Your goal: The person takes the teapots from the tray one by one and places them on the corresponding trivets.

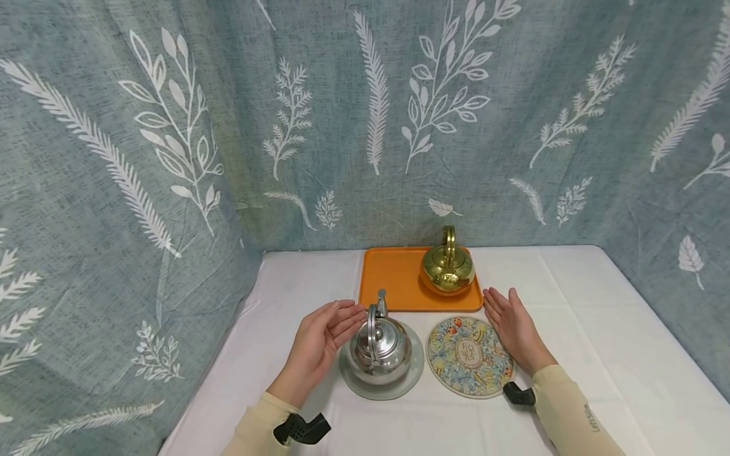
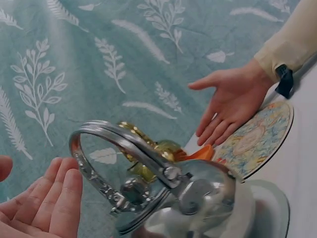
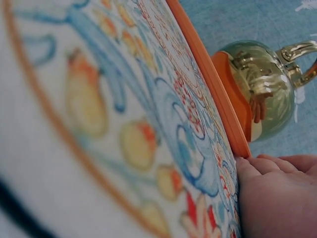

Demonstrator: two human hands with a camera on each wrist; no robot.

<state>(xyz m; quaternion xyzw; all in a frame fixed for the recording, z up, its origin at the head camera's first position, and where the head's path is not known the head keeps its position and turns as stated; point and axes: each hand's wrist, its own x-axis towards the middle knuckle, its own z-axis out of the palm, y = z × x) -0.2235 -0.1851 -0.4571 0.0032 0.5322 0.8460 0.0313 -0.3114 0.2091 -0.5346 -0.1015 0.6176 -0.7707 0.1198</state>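
A silver teapot (image 1: 383,354) with an upright handle stands on a pale green plate (image 1: 418,364). Close at its left side is my left hand (image 1: 319,342), fingers extended and palm turned toward the pot; in the left wrist view the fingertips lie beside the handle (image 2: 119,134) without curling round it. To the right, a round floral mat (image 1: 469,358) lies flat, and my right hand (image 1: 516,329) is at its right edge with fingers straight, fingertips near the orange tray's corner. A gold teapot (image 1: 448,269) sits on the right part of that orange tray (image 1: 388,272).
A white cloth (image 1: 570,304) covers the table. Behind it and along both sides hangs a blue-green curtain (image 1: 342,126) with white leaf prints. Each sleeve carries a black wrist camera, one on the left (image 1: 301,429) and one on the right (image 1: 519,394).
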